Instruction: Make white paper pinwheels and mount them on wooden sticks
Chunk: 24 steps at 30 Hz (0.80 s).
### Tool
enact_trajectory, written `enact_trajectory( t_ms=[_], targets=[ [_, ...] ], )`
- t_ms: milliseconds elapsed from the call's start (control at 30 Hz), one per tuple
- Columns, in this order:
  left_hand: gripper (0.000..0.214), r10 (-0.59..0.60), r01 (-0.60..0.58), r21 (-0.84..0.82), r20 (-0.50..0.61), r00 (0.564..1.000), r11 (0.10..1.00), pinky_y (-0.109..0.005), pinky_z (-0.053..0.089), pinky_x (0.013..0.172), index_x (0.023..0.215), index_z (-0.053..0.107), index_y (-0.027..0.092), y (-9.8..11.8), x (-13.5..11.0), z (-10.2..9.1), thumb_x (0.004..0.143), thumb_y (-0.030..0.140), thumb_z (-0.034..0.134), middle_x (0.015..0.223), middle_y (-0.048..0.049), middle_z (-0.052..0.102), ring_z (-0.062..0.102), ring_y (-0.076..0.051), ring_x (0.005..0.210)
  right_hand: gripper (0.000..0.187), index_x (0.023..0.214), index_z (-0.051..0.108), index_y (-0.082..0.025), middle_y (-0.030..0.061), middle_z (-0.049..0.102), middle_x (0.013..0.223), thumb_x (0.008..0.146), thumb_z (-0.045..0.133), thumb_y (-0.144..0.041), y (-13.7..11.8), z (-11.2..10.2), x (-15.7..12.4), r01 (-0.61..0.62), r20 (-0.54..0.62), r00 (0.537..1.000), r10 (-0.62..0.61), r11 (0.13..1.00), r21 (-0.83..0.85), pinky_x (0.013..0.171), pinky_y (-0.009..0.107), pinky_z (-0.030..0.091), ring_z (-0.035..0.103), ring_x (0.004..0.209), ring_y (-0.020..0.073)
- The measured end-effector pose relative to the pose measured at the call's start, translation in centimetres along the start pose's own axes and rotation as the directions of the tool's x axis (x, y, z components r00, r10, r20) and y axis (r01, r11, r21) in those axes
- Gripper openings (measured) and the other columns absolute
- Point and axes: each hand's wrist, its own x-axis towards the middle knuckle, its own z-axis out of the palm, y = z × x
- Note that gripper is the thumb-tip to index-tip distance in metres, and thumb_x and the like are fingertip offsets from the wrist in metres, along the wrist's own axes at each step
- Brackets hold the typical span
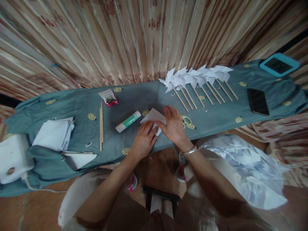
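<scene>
A folded sheet of white paper [153,113] lies at the front of the table, creased, with a pointed flap toward the back. My left hand [144,138] grips its near left part, fingers bent down onto it. My right hand [175,125] holds the right side, the thumb pressed on the paper and the fingers along its edge; the underside of the grip is hidden. Just left of the paper lies a green and white glue stick [128,121]. Green-handled scissors [186,121] lie beside my right hand, partly covered by it.
Several paper pinwheels [197,77] on sticks line the back edge. Leftward are a red box of small metal pieces [110,99], wooden sticks [101,128], a paper stack [53,133] and a white device [15,157]. Rightward lie a phone [258,102] and a blue-framed tablet [279,64]. A plastic bag [247,170] of paper stands below.
</scene>
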Motion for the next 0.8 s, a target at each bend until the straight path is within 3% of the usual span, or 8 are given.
enact_trajectory(
  t_ms=[267,800],
  targets=[
    [0.039,-0.013,0.013,0.03,0.01,1.0,0.999,-0.061,0.036,0.116,0.134,0.058,0.017,0.0,-0.5,-0.1,0.097,0.026,0.052,0.152,-0.0204,0.045,0.037,-0.037,0.146,0.057,0.144,0.046,-0.006,0.0258,0.043,0.152,0.097,0.048,-0.039,0.0,2.6,0.0,-0.021,-0.005,1.0,0.02,0.999,-0.03,0.111,0.051,0.03,0.035,0.143,0.0366],
    [0.046,-0.057,0.055,0.126,0.014,0.998,0.99,-0.057,0.039,0.114,0.137,0.056,0.011,-0.7,-2.8,-1.9,0.098,0.034,0.052,0.151,-0.0251,0.044,0.039,-0.038,0.144,0.049,0.143,0.046,-0.01,0.0226,0.046,0.151,0.097,0.041,-0.023,3.6,1.5,-0.5,-0.048,-0.093,0.995,0.033,0.985,-0.163,0.114,0.052,0.028,0.034,0.145,0.0323]
  ],
)
